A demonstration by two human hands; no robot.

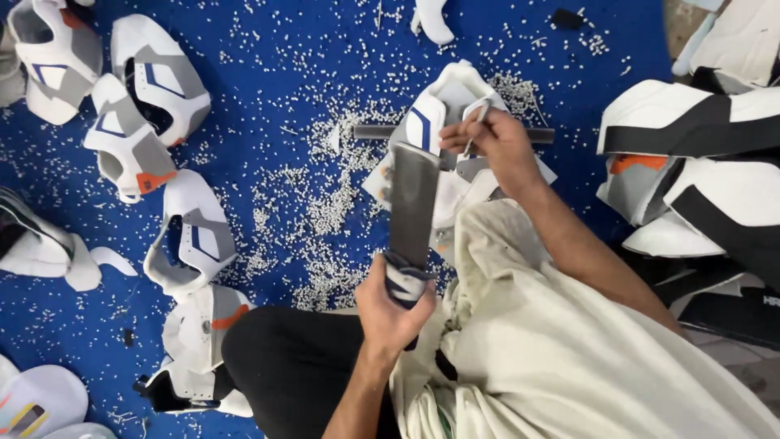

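Observation:
My left hand point(391, 307) grips the cloth-wrapped handle of a broad dark metal blade point(413, 203) that points away from me. My right hand point(491, 143) pinches a thin metal tool point(478, 120) and presses on a white shoe upper point(439, 114) with blue and grey panels. That upper rests over a dark metal bar point(375, 132) lying crosswise on the blue floor covering point(276, 49). The blade's far end touches the upper near my right hand.
Several white, grey and orange shoe uppers point(154, 89) lie scattered at the left. A stack of white and black uppers point(699, 162) stands at the right. Small white punched scraps point(325, 211) litter the floor covering. My cream garment point(552, 341) and dark trouser knee point(284, 358) fill the foreground.

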